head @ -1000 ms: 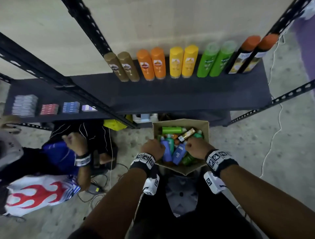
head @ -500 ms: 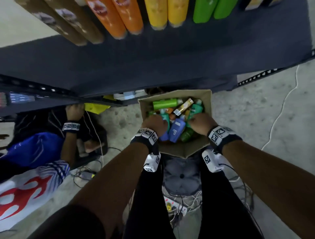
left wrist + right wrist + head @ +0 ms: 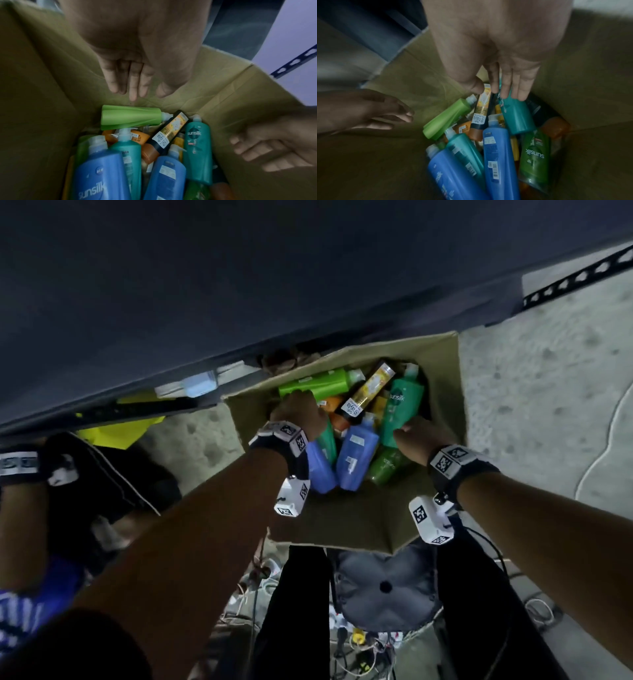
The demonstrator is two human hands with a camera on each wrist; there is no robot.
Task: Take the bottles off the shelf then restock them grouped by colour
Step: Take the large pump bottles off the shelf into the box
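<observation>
Shelf is filling the top of the head view as a dark slab — the bottles standing on it, visible a second ago, are now cut out of frame. My head is tipping further down, and the cardboard box is looming larger. Lower layers of the box are hidden under the top bottles; motion blur is softening labels at the wrist views' edges.

My left hand is hanging over the lime green bottle, fingers straight and pressed side by side, holding nothing. My right hand is reaching down with fingers straight and slightly apart, tips at the teal Sunsilk bottle; whether they are touching it, I cannot tell.

Bottles are lying jumbled in the box: two blue ones, a black-and-gold tube, a dark green bottle, orange ones underneath.

Around — another person's arm at left, a grey cushion and tangled cables on the floor between my legs. The box's near flap is standing between me and its contents.
</observation>
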